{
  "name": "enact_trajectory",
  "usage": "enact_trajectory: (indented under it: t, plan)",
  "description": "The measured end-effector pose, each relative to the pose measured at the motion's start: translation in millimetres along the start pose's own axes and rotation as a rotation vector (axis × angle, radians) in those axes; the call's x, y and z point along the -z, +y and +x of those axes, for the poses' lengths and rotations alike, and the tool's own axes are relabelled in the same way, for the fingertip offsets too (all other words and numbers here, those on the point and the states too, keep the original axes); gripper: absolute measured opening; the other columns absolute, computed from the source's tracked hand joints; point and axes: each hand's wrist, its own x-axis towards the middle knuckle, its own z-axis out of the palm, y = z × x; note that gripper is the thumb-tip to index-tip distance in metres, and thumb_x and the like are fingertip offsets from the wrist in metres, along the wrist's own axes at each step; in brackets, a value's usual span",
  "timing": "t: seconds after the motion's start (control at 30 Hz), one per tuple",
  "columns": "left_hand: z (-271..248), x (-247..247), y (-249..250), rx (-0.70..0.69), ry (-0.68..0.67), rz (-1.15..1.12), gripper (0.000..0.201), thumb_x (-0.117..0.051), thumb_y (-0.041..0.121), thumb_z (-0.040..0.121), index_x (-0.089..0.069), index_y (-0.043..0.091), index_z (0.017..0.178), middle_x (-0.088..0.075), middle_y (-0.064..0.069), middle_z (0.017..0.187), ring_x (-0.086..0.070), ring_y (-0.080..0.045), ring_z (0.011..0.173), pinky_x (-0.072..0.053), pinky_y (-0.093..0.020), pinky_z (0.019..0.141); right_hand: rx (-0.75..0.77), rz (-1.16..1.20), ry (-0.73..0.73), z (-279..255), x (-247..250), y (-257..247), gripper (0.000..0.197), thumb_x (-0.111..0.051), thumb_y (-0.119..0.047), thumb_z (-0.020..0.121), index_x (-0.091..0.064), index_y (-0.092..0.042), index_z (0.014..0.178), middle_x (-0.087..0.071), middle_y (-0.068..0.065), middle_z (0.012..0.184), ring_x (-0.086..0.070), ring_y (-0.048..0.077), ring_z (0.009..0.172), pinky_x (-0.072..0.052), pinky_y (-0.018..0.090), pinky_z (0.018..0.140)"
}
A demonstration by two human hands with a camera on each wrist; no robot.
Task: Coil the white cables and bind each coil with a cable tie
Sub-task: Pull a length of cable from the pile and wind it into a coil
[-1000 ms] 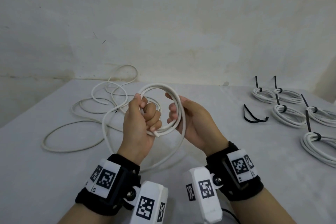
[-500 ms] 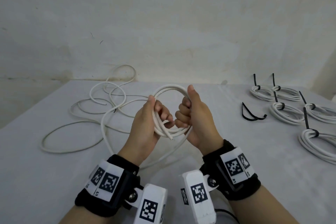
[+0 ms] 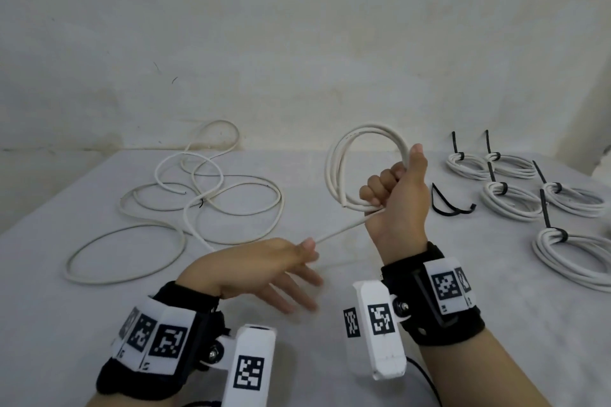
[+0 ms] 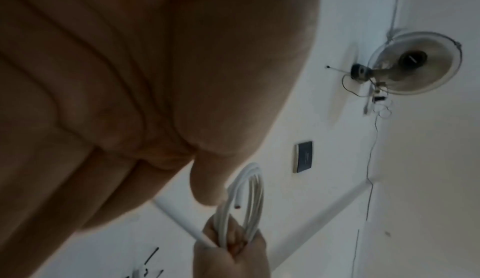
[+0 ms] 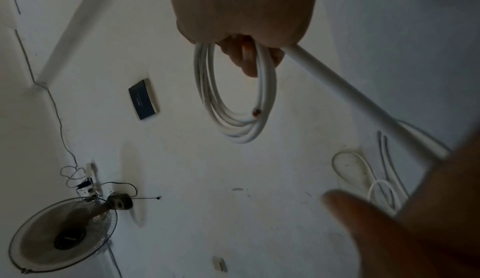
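Above the middle of the grey table (image 3: 330, 324), the right hand (image 3: 395, 205) grips a white round cable coil (image 3: 360, 165); the left hand (image 3: 264, 261) (fingers spread) should feed the trailing strand taut for even loops.

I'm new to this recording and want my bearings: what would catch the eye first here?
First, the right hand, raised mid-frame, gripping a small white cable coil, with a taut strand running down to the left hand, whose fingers are spread. Next, five finished coils bound with black ties lie at the right of the table, a loose black cable tie beside them. At the left sprawl the uncoiled white cables.
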Motion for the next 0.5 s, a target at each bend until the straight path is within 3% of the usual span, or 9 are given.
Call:
enact_trajectory:
  t: [0.1,0.2,0.27,0.37,0.5]
  plan:
    - [12.2,0.4,-0.4,-0.122,0.249,-0.236,0.049,-0.042,0.041,0.095,-0.046,0.009,0.132,-0.058,-0.001,0.127,-0.07,-0.015,0.094,-0.057,-0.024,0.067,-0.008,0.001,-0.002,0.5,-0.1,-0.7,0.049,-0.049,-0.043,0.096,-0.024,-0.02,0.061,-0.014,-0.006,0.049,-0.015,0.012,0.039,-0.02,0.021,0.036]
    - [18.1,6.1,3.9,-0.346,0.536,-0.521,0.033,-0.041,0.031,0.099,-0.058,0.006,0.11,-0.069,-0.01,0.106,-0.072,-0.016,0.082,-0.056,-0.021,0.061,-0.047,0.006,-0.001,-0.2,0.1,1.6,0.048,-0.05,-0.044,0.095,-0.027,-0.019,0.061,-0.015,-0.006,0.05,-0.016,0.011,0.039,-0.021,0.021,0.036]
    - [16.5,11.9,4.6,-0.44,0.669,-0.601,0.034,-0.035,0.028,0.102,-0.059,0.007,0.091,-0.073,-0.01,0.086,-0.072,-0.016,0.073,-0.057,-0.022,0.061,-0.077,-0.01,-0.01,-2.0,-0.5,6.6,0.048,-0.05,-0.045,0.095,-0.027,-0.019,0.062,-0.015,-0.005,0.051,-0.016,0.011,0.04,-0.021,0.021,0.036]
    - [14.7,15.0,4.1,-0.505,0.74,-0.666,0.037,-0.031,0.026,0.104,-0.051,0.01,0.077,-0.068,-0.001,0.063,-0.068,-0.014,0.062,-0.058,-0.027,0.06,-0.112,-0.056,-0.043,-6.0,-2.7,17.2,0.047,-0.048,-0.044,0.096,-0.027,-0.021,0.062,-0.014,-0.005,0.052,-0.015,0.011,0.04,-0.02,0.02,0.037]
    - [13.2,13.2,7.6,-0.558,0.751,-0.583,0.039,-0.027,0.027,0.104,-0.043,0.014,0.071,-0.053,0.003,0.051,-0.053,-0.01,0.049,-0.05,-0.026,0.054,-0.167,-0.092,-0.082,-12.4,-5.3,26.6,0.048,-0.047,-0.043,0.097,-0.027,-0.02,0.061,-0.015,-0.005,0.05,-0.015,0.011,0.039,-0.021,0.02,0.036]
